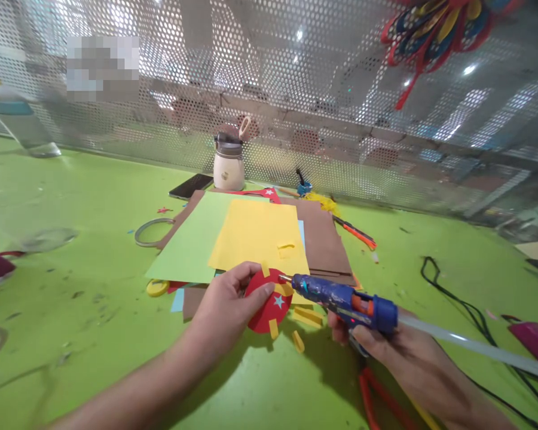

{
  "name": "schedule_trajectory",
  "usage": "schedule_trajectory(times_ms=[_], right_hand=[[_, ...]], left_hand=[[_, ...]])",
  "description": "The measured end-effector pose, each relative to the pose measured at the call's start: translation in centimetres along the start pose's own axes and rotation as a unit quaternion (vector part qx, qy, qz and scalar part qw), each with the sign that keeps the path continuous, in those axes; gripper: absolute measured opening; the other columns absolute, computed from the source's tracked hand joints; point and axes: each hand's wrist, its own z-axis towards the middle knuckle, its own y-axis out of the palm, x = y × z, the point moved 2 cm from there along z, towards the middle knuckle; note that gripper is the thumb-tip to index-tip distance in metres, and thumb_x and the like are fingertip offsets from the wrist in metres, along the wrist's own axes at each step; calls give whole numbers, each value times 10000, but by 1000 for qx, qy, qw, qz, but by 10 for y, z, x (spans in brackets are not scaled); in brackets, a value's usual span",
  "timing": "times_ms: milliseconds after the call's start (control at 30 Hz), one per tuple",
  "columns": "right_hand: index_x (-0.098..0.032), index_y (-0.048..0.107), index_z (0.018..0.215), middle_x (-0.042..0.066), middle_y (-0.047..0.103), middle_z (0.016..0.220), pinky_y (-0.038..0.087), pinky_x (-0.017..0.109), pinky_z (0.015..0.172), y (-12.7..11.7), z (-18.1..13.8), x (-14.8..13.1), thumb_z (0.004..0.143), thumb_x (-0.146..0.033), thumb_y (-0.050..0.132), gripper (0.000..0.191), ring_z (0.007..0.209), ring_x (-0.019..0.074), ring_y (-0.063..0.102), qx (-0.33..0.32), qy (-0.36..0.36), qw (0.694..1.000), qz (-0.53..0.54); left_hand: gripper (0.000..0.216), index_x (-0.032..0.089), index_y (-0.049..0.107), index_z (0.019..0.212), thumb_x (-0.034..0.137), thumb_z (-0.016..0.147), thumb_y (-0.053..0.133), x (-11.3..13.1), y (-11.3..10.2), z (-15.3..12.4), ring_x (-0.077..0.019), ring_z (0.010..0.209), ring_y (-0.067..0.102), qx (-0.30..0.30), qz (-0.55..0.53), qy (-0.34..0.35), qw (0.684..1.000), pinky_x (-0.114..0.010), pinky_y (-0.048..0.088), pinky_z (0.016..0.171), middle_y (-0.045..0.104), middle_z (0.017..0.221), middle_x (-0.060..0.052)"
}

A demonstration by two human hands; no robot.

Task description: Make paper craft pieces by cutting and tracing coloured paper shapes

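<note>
My left hand (pixel 226 307) pinches a red foam disc (pixel 264 310) with a pale star and yellow strips stuck round its rim, holding it just above the green table (pixel 94 197). My right hand (pixel 376 343) grips a blue glue gun (pixel 345 301) with a clear glue stick trailing out of its back. The gun's nozzle touches the disc's upper right edge. Loose yellow strips (pixel 307 316) lie under and beside the disc. Behind the disc lies a stack of sheets topped by a yellow sheet (pixel 257 236).
A light green sheet (pixel 192 239) and a brown sheet (pixel 323 239) lie in the stack. Behind stand a cream jar (pixel 228 164) and a phone (pixel 190 186). A tape ring (pixel 150 232), orange pen (pixel 356 233), black cable (pixel 457 304) and red scissors (pixel 376 394) lie around. A perforated metal screen backs the table.
</note>
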Motion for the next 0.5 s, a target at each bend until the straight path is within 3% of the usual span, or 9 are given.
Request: schedule_trajectory(times_ms=[167, 500], right_hand=[[-212, 724, 1026, 127, 692, 1065, 544, 446, 886, -2, 0, 8, 903, -536, 516, 404, 988, 303, 649, -7, -3, 1000, -4], [-214, 711, 932, 90, 656, 905, 553, 392, 766, -2, 1, 4, 916, -559, 467, 423, 804, 240, 614, -14, -14, 999, -28]], left_hand=[[277, 169, 639, 795, 355, 639, 771, 0, 2, -1, -132, 557, 592, 4, -8, -5, 1000, -218, 464, 494, 685, 696, -1], [286, 167, 631, 836, 359, 667, 760, -3, 2, -1, -127, 569, 592, -14, -3, -6, 1000, -215, 474, 498, 692, 729, -16]])
